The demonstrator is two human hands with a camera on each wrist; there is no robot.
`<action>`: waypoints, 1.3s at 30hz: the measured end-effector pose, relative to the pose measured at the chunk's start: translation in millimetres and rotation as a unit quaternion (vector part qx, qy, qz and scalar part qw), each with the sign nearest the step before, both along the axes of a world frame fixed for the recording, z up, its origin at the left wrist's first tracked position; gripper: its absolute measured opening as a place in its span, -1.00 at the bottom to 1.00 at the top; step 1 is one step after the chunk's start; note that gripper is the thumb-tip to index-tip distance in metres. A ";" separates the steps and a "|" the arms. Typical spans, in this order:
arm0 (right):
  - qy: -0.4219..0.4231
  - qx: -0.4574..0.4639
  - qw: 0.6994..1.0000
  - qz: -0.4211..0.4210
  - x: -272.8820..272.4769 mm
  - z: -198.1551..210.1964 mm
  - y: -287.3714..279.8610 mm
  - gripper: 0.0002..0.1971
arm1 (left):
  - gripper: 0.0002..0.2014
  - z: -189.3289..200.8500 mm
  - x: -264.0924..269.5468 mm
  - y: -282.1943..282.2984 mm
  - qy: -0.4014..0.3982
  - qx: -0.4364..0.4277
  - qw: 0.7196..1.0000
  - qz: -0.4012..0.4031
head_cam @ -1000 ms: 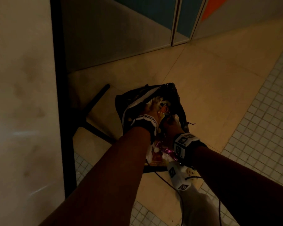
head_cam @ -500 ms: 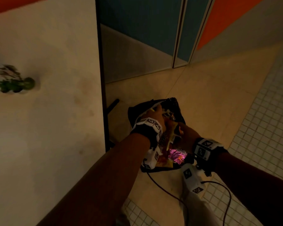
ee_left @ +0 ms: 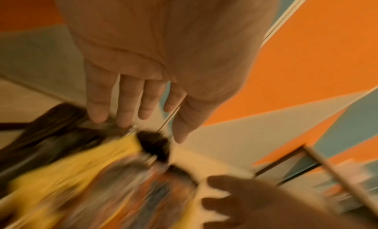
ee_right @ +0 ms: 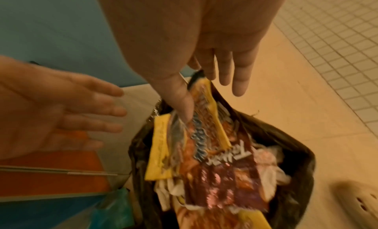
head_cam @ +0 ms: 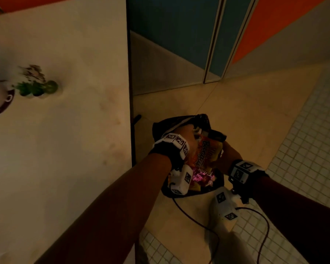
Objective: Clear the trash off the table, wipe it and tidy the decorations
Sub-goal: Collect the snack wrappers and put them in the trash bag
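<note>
A black trash bag (head_cam: 160,128) sits open on the floor beside the table, stuffed with snack wrappers and crumpled tissue (ee_right: 272,164). My right hand (ee_right: 198,95) pinches the top edge of a yellow-orange snack wrapper (ee_right: 206,112) between thumb and fingers, and the wrapper stands in the bag's mouth (head_cam: 208,151). My left hand (ee_left: 147,129) hovers over the bag's left side with straight, spread fingers and holds nothing; its open palm (ee_right: 61,116) shows in the right wrist view. The left wrist view is blurred.
The white table (head_cam: 65,168) fills the left, with a small green plant (head_cam: 36,86) and a cup on a dark saucer (head_cam: 0,103) near its far left edge. A black cable (head_cam: 189,216) trails over the floor. A beige clog (ee_right: 355,198) lies right of the bag.
The head view has swung left, so the table with its plant has come into sight. Both hands stay at the bag's mouth, and the yellow-orange wrapper now stands higher in my right hand.
</note>
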State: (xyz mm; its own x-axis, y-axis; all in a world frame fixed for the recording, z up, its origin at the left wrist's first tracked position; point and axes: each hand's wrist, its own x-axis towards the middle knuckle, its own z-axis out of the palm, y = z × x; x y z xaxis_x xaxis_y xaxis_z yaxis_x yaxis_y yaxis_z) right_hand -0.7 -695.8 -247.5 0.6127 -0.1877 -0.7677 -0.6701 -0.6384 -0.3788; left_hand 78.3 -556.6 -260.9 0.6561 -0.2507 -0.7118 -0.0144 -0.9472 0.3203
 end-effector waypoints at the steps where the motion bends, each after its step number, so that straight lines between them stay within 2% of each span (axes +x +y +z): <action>1: 0.010 -0.002 1.000 -0.004 1.8 2.7 -0.7 -0.07 | -0.30 28.0 -0.7 2.2 -0.030 0.003 0.999 0.011; 4: -0.022 -0.002 1.000 0.015 12.2 19.9 2.7 -0.21 | -0.57 92.9 0.6 5.1 -0.077 -0.076 0.993 0.043; 8: -0.001 -0.013 0.998 0.063 26.4 52.1 17.8 -0.36 | -0.58 161.0 -4.9 41.7 -0.086 -0.177 0.978 0.070; 10: -0.013 -0.027 0.996 0.080 31.1 68.0 27.6 -0.45 | -0.60 194.2 -8.1 72.2 -0.119 -0.213 0.967 0.074; 13: -0.028 -0.012 0.999 0.044 36.2 88.5 43.1 -0.43 | -0.66 232.4 -17.5 132.0 -0.158 -0.231 0.956 0.084; 15: -0.042 0.015 0.999 -0.001 35.1 108.4 57.1 -0.55 | -0.70 247.9 -21.7 178.3 -0.177 -0.226 0.953 0.092; 17: -0.095 0.003 0.995 -0.034 30.3 127.4 73.1 -0.66 | -0.70 261.4 -27.7 225.0 -0.187 -0.221 0.952 0.095; 19: -0.145 -0.013 0.989 -0.023 25.3 147.7 88.9 -0.71 | -0.70 270.8 -31.3 270.4 -0.190 -0.216 0.953 0.097; 23: -0.181 0.042 0.980 -0.075 12.9 188.4 129.3 -0.78 | -0.74 281.1 -34.1 346.0 -0.183 -0.206 0.954 0.120; 27: -0.222 0.065 0.971 -0.051 1.9 220.9 175.8 -0.77 | -0.78 280.3 -34.2 395.4 -0.168 -0.210 0.951 0.152; 32: -0.215 0.107 0.971 -0.007 0.9 242.5 218.1 -0.69 | -0.81 267.7 -40.8 415.9 -0.162 -0.199 0.950 0.176; 35: -0.213 0.148 0.966 -0.002 9.5 243.3 232.7 -0.70 | -0.82 259.7 -49.5 416.4 -0.147 -0.189 0.953 0.186; 39: -0.220 0.143 0.965 0.026 30.8 239.4 243.1 -0.66 | -0.80 256.7 -56.0 420.2 -0.151 -0.170 0.953 0.200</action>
State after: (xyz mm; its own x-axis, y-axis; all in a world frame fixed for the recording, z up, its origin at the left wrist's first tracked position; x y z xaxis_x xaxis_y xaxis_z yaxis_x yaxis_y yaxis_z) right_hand 30.0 -452.7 -8.1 0.8938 0.0330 -0.4472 -0.3745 -0.4935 -0.7850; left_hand 22.4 -136.5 -4.2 0.9099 -0.1201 -0.3970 0.1849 -0.7393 0.6475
